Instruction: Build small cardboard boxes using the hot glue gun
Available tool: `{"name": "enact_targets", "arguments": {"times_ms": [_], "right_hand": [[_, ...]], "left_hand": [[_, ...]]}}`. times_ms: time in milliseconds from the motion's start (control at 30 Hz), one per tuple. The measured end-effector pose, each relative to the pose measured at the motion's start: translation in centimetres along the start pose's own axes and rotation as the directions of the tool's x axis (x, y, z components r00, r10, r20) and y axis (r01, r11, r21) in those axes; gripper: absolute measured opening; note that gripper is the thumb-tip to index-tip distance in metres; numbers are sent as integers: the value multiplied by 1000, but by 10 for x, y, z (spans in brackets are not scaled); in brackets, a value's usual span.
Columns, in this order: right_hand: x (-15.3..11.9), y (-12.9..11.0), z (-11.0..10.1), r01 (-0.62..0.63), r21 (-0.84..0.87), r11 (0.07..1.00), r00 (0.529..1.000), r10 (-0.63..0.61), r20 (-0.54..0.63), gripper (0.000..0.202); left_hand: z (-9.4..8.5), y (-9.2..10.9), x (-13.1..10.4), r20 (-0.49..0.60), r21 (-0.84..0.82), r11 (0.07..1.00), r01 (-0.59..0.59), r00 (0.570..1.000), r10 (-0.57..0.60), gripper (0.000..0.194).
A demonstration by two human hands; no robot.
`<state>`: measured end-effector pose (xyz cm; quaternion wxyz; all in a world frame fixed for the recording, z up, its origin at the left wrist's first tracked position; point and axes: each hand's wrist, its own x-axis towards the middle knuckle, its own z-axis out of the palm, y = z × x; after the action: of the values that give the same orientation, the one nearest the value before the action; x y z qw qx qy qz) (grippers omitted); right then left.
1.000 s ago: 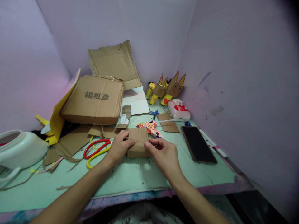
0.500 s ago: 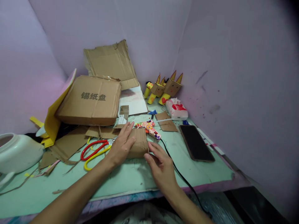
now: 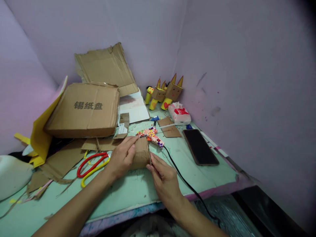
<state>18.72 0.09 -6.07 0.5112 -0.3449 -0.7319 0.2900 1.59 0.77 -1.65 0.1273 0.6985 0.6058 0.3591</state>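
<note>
A small brown cardboard box [image 3: 142, 153] lies on the table between my hands. My left hand [image 3: 123, 154] grips its left side, with fingers across the top edge and the thumb on top. At the right end my right hand [image 3: 163, 179] pinches the box's edge between thumb and fingers. Just behind the box is a flower-patterned glue gun [image 3: 153, 135], its black cord running off to the right. Scissors with red and yellow handles [image 3: 92, 166] lie left of my left hand, their blades hidden.
A large cardboard box [image 3: 84, 108] stands at the back left among cardboard scraps [image 3: 63, 158]. Yellow cardboard animal figures [image 3: 165, 93] stand in the far corner, near a tissue pack [image 3: 179, 113]. A phone [image 3: 200, 147] lies at the right. A white pot [image 3: 13, 176] is at the left edge.
The view has turned slightly right, so everything sits further left. My left fingers are drawn in a little more around the box. My right hand keeps its pinch at the box's end.
</note>
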Motion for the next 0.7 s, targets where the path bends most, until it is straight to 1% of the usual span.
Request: {"name": "enact_targets", "arguments": {"times_ms": [233,333,400,433,467,500,533,600,633,667,700], "right_hand": [[1,-1,0,28,-11,1000,1000,-28,-10,38],[1,-2,0,35,-18,999,999,-35,-7,37],[1,-1,0,34,-26,999,999,-34,-6,37],[1,-1,0,30,-28,999,1000,-30,-5,38],[1,0,0,25,-28,999,1000,-25,-5,39],[0,1,0,21,-29,999,1000,-21,-6,39],[-1,2,0,19,-33,999,1000,-19,-5,40],[-3,3,0,28,-58,998,1000,-28,-2,39],[-6,2,2,34,-75,997,999,-34,6,39],[-8,2,3,37,-89,995,999,-35,19,41],[-11,0,6,28,-98,995,999,-24,35,46]], "left_hand": [[0,-3,1,8,-3,1000,-11,1000,11,48],[0,-2,0,25,-19,1000,14,1000,-14,49],[0,-1,-1,23,-82,994,70,997,-68,50],[1,0,-3,14,-150,983,109,994,-108,52],[1,1,-4,10,-253,955,156,987,-159,56],[2,2,-6,21,-386,899,208,976,-217,60],[3,3,-8,49,-529,808,261,959,-278,64],[4,6,-12,131,-757,558,340,916,-380,67],[5,8,-13,163,-821,445,358,894,-418,66],[5,10,-14,180,-859,363,362,876,-446,65],[5,12,-15,183,-880,315,356,866,-466,63]]}}
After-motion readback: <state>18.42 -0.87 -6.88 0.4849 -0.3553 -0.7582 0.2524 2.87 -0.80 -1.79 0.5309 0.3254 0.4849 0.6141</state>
